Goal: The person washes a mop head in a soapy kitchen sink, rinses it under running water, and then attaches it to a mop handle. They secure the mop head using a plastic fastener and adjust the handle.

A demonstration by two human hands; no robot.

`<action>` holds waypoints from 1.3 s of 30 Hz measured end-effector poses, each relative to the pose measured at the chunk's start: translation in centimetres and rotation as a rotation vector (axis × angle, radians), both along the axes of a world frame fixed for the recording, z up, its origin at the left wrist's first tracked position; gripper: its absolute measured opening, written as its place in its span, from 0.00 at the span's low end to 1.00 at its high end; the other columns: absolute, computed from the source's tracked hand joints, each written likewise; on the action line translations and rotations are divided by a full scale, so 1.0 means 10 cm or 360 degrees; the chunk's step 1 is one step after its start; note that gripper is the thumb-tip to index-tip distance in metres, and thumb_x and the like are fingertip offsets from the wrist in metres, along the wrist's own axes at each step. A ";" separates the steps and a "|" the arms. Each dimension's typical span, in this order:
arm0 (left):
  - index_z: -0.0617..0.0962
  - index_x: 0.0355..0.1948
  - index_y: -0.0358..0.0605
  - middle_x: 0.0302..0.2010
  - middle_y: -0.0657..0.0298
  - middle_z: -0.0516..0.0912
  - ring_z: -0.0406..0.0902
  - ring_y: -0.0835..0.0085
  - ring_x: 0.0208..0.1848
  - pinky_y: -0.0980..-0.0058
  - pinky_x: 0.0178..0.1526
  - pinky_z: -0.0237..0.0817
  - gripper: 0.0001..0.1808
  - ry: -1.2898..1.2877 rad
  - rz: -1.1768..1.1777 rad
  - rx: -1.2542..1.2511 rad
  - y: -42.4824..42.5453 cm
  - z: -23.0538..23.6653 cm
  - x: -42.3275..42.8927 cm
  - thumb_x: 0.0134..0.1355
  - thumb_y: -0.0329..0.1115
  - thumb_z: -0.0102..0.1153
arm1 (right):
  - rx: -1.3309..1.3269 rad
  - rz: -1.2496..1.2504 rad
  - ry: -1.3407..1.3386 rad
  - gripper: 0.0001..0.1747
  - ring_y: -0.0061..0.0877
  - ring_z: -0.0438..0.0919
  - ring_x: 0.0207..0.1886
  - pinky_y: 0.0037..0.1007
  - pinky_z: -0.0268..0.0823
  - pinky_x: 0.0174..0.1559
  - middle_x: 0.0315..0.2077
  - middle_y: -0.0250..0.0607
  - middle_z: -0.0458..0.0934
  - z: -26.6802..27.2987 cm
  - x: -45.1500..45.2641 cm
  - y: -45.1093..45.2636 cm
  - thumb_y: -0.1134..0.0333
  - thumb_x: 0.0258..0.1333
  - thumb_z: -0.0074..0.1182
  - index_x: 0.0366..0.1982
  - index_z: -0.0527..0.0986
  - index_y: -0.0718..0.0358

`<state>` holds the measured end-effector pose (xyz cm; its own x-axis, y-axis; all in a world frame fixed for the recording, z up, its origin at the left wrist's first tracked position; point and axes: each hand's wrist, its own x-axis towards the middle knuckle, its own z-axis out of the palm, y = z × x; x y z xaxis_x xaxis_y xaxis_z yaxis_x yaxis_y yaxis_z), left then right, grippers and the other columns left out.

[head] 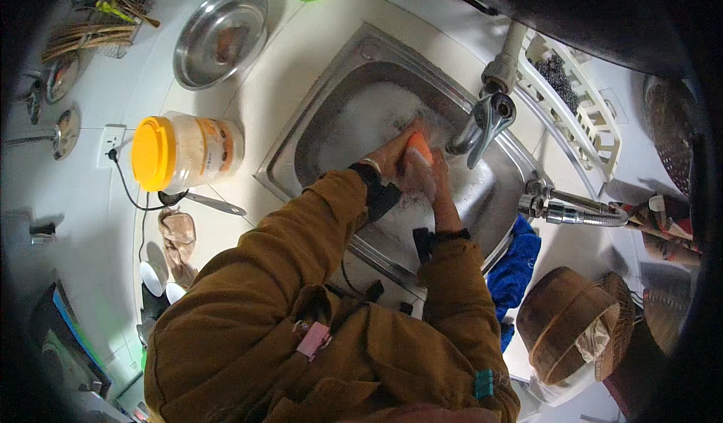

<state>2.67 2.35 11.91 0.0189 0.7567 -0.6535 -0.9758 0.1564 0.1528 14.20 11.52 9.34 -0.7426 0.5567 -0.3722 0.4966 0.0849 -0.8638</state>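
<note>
Both hands are low in a stainless steel sink (316, 107), close together beside the faucet (487, 119). An orange item (419, 145), perhaps a sponge or cloth, lies between them. My left hand (392, 155) reaches in from the left and touches it; its fingers are blurred and partly hidden. My right hand (439, 170) is against the item's right side, also blurred, with its grip unclear. Whitish, foamy water (361, 124) covers part of the basin around the hands.
A steel basin (195, 45) and a yellow-lidded plastic jar (155, 153) stand on the left counter, with a ladle (217, 203) nearby. A blue cloth (517, 259) hangs at the sink's right edge, near woven baskets (556, 321). A white rack (601, 112) stands behind the faucet.
</note>
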 end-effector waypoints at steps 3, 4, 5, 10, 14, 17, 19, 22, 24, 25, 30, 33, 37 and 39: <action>0.66 0.60 0.42 0.54 0.57 0.72 0.71 0.65 0.53 0.68 0.53 0.64 0.36 0.1838 -0.0495 0.0155 -0.02 -0.05 -0.07 0.58 0.53 0.58 | -0.0181 -0.0017 0.0021 0.41 0.37 0.77 0.46 0.36 0.68 0.47 0.46 0.54 0.76 0.35 -0.13 -0.09 0.44 0.47 0.61 0.53 0.68 0.69; 0.65 0.61 0.42 0.55 0.57 0.72 0.71 0.64 0.53 0.68 0.54 0.64 0.36 0.2119 -0.0548 0.0296 -0.03 -0.13 -0.09 0.59 0.52 0.58 | -0.0368 -0.0109 0.0028 0.38 0.38 0.77 0.46 0.38 0.68 0.47 0.44 0.56 0.76 0.40 -0.12 -0.09 0.44 0.48 0.61 0.52 0.69 0.67; 0.64 0.61 0.41 0.55 0.57 0.72 0.71 0.64 0.52 0.67 0.53 0.64 0.35 0.2213 -0.0668 0.0346 0.04 -0.23 -0.10 0.60 0.52 0.57 | -0.0252 -0.0112 0.0026 0.37 0.38 0.77 0.46 0.38 0.68 0.47 0.43 0.55 0.76 0.41 -0.12 -0.07 0.45 0.48 0.61 0.51 0.70 0.67; 0.65 0.59 0.40 0.49 0.55 0.74 0.73 0.63 0.49 0.66 0.52 0.66 0.27 0.2690 -0.1114 -0.0126 0.04 -0.54 0.02 0.64 0.43 0.52 | 0.0596 -0.0220 0.0072 0.29 0.43 0.77 0.41 0.39 0.68 0.45 0.40 0.49 0.76 0.10 -0.07 0.06 0.51 0.49 0.61 0.45 0.73 0.67; 0.66 0.57 0.40 0.43 0.52 0.77 0.75 0.62 0.47 0.65 0.50 0.67 0.23 0.1134 -0.0331 -0.0181 0.02 -0.44 0.14 0.64 0.39 0.51 | 0.1169 0.0042 -0.0510 0.29 0.47 0.75 0.43 0.42 0.68 0.45 0.40 0.51 0.74 -0.12 0.26 0.44 0.46 0.49 0.57 0.42 0.73 0.66; 0.71 0.52 0.43 0.42 0.58 0.77 0.76 0.68 0.44 0.68 0.45 0.70 0.18 0.0946 -0.0534 0.0131 -0.09 -0.35 0.03 0.65 0.42 0.49 | 0.0970 -0.0114 -0.0791 0.37 0.40 0.74 0.48 0.40 0.68 0.45 0.44 0.49 0.74 -0.20 0.58 0.70 0.42 0.51 0.53 0.54 0.66 0.62; 0.74 0.49 0.44 0.42 0.61 0.77 0.76 0.71 0.42 0.68 0.42 0.71 0.18 0.0999 -0.0679 0.0011 -0.17 -0.33 -0.03 0.64 0.44 0.50 | 0.0197 -0.0620 -0.0739 0.41 0.36 0.73 0.51 0.37 0.70 0.43 0.49 0.47 0.72 -0.30 0.68 0.73 0.46 0.52 0.55 0.61 0.57 0.59; 0.73 0.51 0.47 0.44 0.59 0.77 0.76 0.70 0.44 0.67 0.45 0.71 0.21 0.0961 -0.0534 -0.0425 -0.26 -0.29 -0.02 0.62 0.47 0.53 | -0.0378 -0.0702 0.0042 0.42 0.33 0.74 0.48 0.34 0.72 0.40 0.50 0.44 0.71 -0.54 0.51 0.39 0.54 0.52 0.58 0.64 0.54 0.58; 0.71 0.54 0.47 0.46 0.58 0.77 0.75 0.69 0.47 0.67 0.49 0.70 0.25 0.1291 -0.0527 0.0048 -0.27 -0.25 -0.01 0.60 0.47 0.56 | -0.0784 -0.0680 0.0288 0.37 0.31 0.76 0.43 0.31 0.72 0.38 0.47 0.42 0.73 -0.60 0.31 0.08 0.61 0.51 0.60 0.60 0.58 0.59; 0.70 0.56 0.47 0.47 0.57 0.76 0.75 0.69 0.47 0.67 0.50 0.69 0.27 0.1489 -0.0421 0.0120 -0.26 -0.23 0.00 0.58 0.46 0.58 | -0.1096 -0.0736 0.0137 0.33 0.29 0.77 0.39 0.30 0.72 0.37 0.44 0.41 0.74 -0.57 0.23 -0.04 0.64 0.50 0.60 0.57 0.62 0.60; 0.70 0.56 0.50 0.53 0.60 0.73 0.70 0.66 0.55 0.68 0.57 0.64 0.30 0.0162 -0.0144 0.0022 -0.11 -0.33 -0.22 0.60 0.57 0.53 | -0.0528 0.0326 0.0233 0.18 0.24 0.76 0.30 0.26 0.69 0.30 0.33 0.38 0.77 0.19 -0.02 -0.14 0.62 0.50 0.60 0.40 0.72 0.64; 0.68 0.58 0.50 0.54 0.62 0.73 0.71 0.65 0.54 0.68 0.58 0.64 0.29 0.1660 -0.0271 0.0507 -0.09 -0.54 -0.20 0.62 0.56 0.48 | -0.0512 0.0292 0.0003 0.24 0.22 0.76 0.31 0.24 0.69 0.33 0.34 0.37 0.78 0.48 -0.18 -0.11 0.60 0.48 0.63 0.44 0.72 0.66; 0.64 0.61 0.49 0.56 0.64 0.71 0.72 0.66 0.53 0.69 0.58 0.63 0.27 0.1911 -0.0219 0.0583 -0.08 -0.59 -0.04 0.65 0.49 0.46 | -0.0713 -0.0145 0.0341 0.27 0.23 0.77 0.35 0.26 0.70 0.37 0.36 0.37 0.78 0.11 -0.23 -0.12 0.57 0.48 0.65 0.46 0.71 0.67; 0.64 0.60 0.46 0.54 0.63 0.71 0.72 0.67 0.51 0.70 0.57 0.63 0.27 0.2584 -0.0485 0.0214 -0.08 -0.47 0.07 0.64 0.46 0.49 | 0.0141 -0.0240 0.0124 0.20 0.32 0.77 0.36 0.33 0.69 0.37 0.33 0.44 0.77 -0.27 -0.26 -0.02 0.57 0.51 0.58 0.38 0.74 0.67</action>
